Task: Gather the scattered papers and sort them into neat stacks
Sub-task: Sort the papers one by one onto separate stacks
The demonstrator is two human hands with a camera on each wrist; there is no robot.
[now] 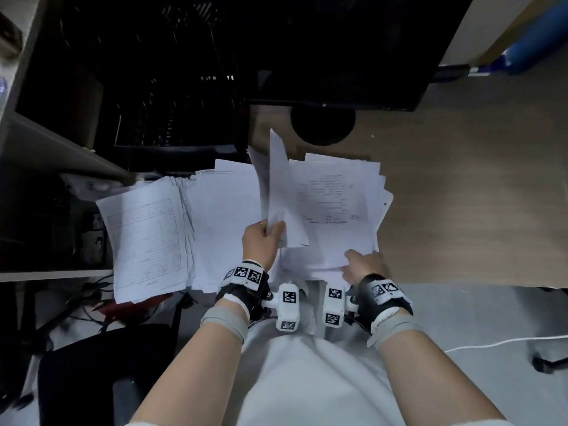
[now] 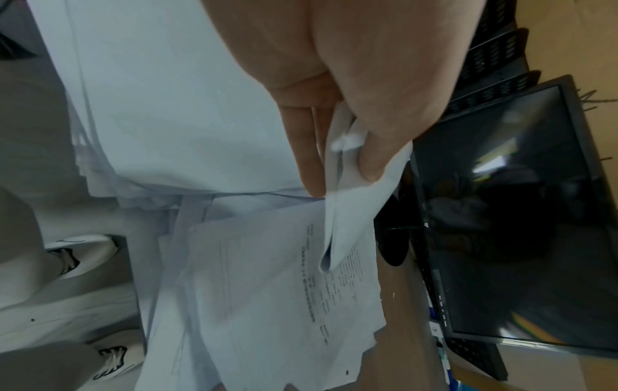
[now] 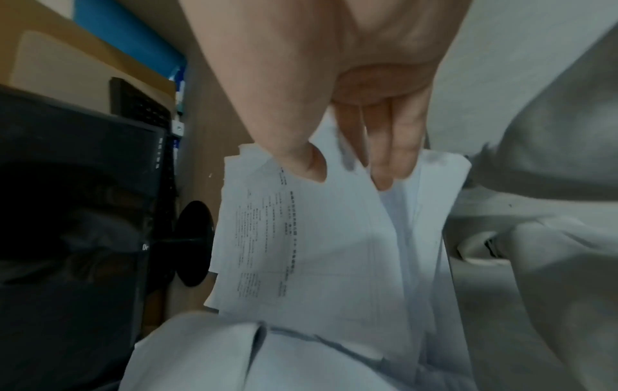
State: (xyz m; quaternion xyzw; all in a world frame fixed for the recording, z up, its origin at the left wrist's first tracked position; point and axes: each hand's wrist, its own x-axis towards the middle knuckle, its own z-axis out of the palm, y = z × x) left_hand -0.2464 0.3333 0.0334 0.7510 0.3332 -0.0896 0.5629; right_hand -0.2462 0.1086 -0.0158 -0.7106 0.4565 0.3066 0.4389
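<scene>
White printed papers cover the near edge of the wooden desk (image 1: 461, 195). My left hand (image 1: 264, 238) pinches a few lifted sheets (image 1: 278, 186) that stand up on edge; in the left wrist view the thumb and fingers (image 2: 368, 158) clamp those sheets (image 2: 351, 219). My right hand (image 1: 362, 265) grips the near edge of the right pile (image 1: 335, 210), thumb on top and fingers under the top sheets (image 3: 317, 251). A middle pile (image 1: 224, 222) and a left pile with a ruled form on top (image 1: 147, 238) lie beside them.
A dark monitor (image 1: 353, 50) on a round black stand (image 1: 322, 124) is right behind the papers. Black mesh trays (image 1: 172, 118) stand at the back left, by a shelf unit (image 1: 46, 142). Bare desk extends to the right. A black chair (image 1: 101, 376) sits lower left.
</scene>
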